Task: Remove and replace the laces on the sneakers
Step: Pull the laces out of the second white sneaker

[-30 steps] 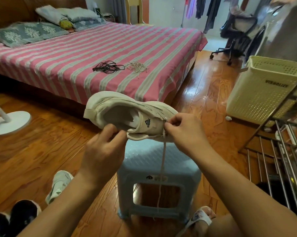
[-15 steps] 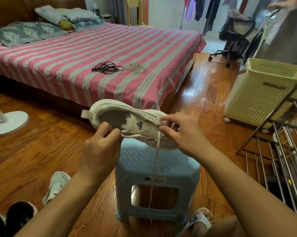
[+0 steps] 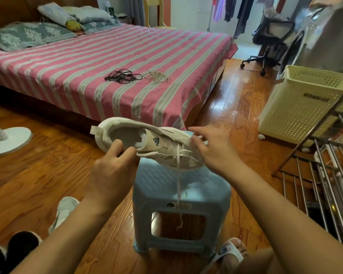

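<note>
A white sneaker [image 3: 147, 139] lies on its side in the air above a light blue plastic stool [image 3: 196, 186]. My left hand [image 3: 113, 171] grips it at the collar by the heel opening. Over the laced toe end hovers my right hand [image 3: 212, 151], motion-blurred, with its fingers spread and nothing visibly held. One white lace end [image 3: 179, 190] hangs straight down from the eyelets past the stool's front. A black lace bundle [image 3: 123, 77] and a beige lace bundle [image 3: 156, 77] lie on the striped bed [image 3: 87, 62]. The second white sneaker [image 3: 65, 210] rests on the floor at my left.
Black slippers [image 3: 18, 246] sit at the bottom left, and my sandalled foot [image 3: 232, 252] is beside the stool. A cream laundry basket [image 3: 301, 103] and a metal rack [image 3: 328, 175] crowd the right. A white fan base [image 3: 8, 139] stands on the wood floor at the left.
My right hand has let go of the lace at the eyelets and opened its fingers. The sneaker's heel end has swung slightly left.
</note>
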